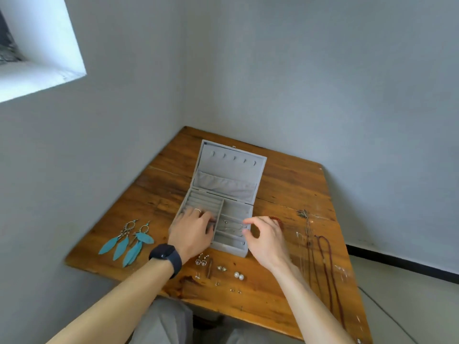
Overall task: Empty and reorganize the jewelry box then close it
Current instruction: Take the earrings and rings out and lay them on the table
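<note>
grey velvet jewelry box open on the wooden table, lid tipped back. left hand flat on the ring rolls, fingers relaxed, gripping nothing; right hand over the silver chain in the middle right compartment, thumb and forefinger curled near it, hold unclear.

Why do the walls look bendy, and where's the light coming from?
Head view: the wide-angle lens bends the walls and table edges; daylight pours from the bright window, upper left; the left hand looks a bit smeared at its fingertips.
</note>
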